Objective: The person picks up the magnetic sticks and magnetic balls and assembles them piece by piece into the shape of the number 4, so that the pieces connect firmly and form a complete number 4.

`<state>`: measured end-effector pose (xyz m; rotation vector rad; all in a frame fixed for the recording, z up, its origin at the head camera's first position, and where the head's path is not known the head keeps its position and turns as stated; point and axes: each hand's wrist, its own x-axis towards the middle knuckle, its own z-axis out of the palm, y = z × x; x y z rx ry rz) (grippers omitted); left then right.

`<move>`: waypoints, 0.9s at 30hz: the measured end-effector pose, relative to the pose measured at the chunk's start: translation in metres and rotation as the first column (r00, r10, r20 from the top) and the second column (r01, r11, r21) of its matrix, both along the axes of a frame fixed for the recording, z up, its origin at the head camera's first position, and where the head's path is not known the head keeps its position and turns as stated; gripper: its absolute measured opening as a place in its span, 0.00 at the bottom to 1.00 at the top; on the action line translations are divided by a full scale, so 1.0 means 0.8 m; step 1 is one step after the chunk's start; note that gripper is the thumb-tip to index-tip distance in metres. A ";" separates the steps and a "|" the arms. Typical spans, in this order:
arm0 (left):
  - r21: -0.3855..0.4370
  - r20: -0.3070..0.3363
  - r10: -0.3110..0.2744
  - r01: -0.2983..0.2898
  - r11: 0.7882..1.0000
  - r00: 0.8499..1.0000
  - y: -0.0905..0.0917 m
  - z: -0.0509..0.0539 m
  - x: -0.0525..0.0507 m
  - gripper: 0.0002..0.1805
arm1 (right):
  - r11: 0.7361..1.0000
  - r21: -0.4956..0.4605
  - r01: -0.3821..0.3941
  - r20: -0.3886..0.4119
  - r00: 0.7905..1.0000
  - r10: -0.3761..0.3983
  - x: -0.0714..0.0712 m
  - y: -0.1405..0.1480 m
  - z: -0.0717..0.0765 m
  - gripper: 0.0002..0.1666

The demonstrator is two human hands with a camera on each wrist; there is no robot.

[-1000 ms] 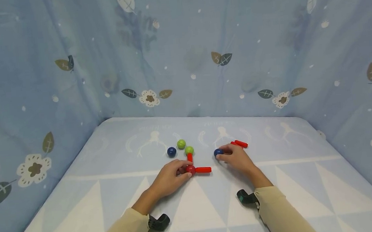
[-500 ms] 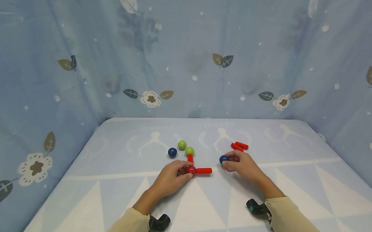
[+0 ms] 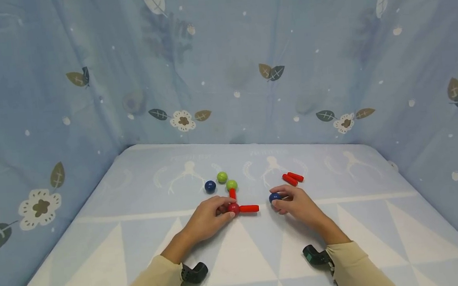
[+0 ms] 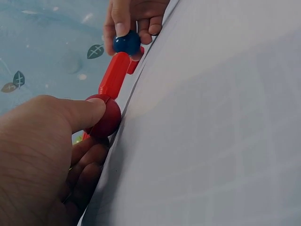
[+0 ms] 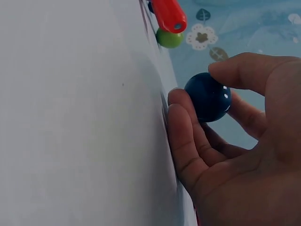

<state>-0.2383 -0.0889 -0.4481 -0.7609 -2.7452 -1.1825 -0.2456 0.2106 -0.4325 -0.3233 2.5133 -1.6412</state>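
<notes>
My left hand (image 3: 208, 218) pinches a red ball (image 3: 234, 209) between thumb and fingers. Two red rods are joined to that ball: one rod (image 3: 249, 208) points right, and another rod (image 3: 232, 195) points away from me to a green ball (image 3: 231, 185) at its far end. Off to the right, my right hand (image 3: 296, 203) holds a blue ball (image 5: 208, 97) between its thumb and fingertips. A gap separates this ball from the free end of the right-pointing rod, whose end hole shows in the right wrist view.
Behind my left hand lie a second blue ball (image 3: 210, 186) and a second green ball (image 3: 222, 177). Two loose red rods (image 3: 290, 180) lie beyond my right hand. A patterned blue curtain (image 3: 223, 71) rises behind the table (image 3: 142, 168) and along both sides.
My right hand has drawn the blue ball toward me and slightly right, uncovering the loose red rods. The left hand keeps its hold on the red ball.
</notes>
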 end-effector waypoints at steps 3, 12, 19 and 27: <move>0.002 -0.008 -0.001 0.001 1.000 1.000 -0.001 -0.001 -0.001 0.19 | 1.000 0.007 -0.016 -0.008 1.000 0.016 -0.001 -0.002 0.000 0.23; -0.001 -0.019 0.002 -0.002 1.000 1.000 0.001 -0.001 -0.002 0.20 | 0.999 0.043 -0.015 -0.018 1.000 0.016 0.003 -0.004 0.003 0.21; -0.009 -0.035 0.000 0.000 1.000 0.999 0.002 -0.001 -0.002 0.19 | 0.998 0.057 -0.032 0.010 0.999 0.031 0.005 -0.004 0.002 0.22; -0.005 -0.039 0.006 -0.007 1.000 0.999 0.001 -0.003 -0.002 0.20 | 0.996 0.052 -0.073 0.029 0.997 0.072 0.005 -0.006 0.003 0.25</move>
